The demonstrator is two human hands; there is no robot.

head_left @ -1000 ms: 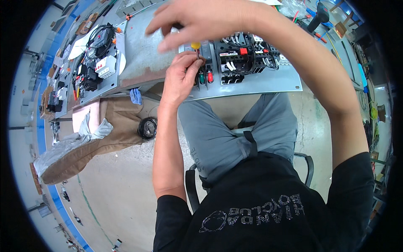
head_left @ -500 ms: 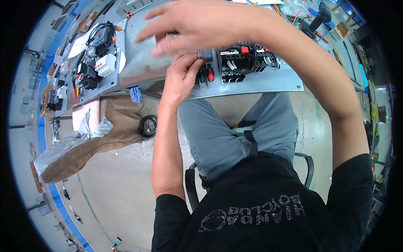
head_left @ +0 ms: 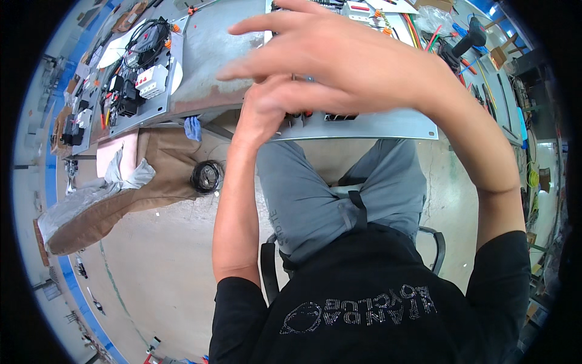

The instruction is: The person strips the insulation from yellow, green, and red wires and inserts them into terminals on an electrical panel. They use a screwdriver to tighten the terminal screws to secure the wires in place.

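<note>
Nearest us, a smooth, flat grey metal plate (head_left: 394, 126) lies along the front edge of the scuffed grey worktop (head_left: 209, 73), likely for easy reach, under our left hand (head_left: 259, 112), whose grip we cannot tell behind our blurred right hand (head_left: 345, 57), fingers spread apart, with a black pistol-shaped drill (head_left: 471, 37) beyond.

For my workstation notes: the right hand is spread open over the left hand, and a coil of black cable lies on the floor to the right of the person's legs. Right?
No: the coil of black cable is left of the person's legs, as the head view shows. The rest stands.
</note>
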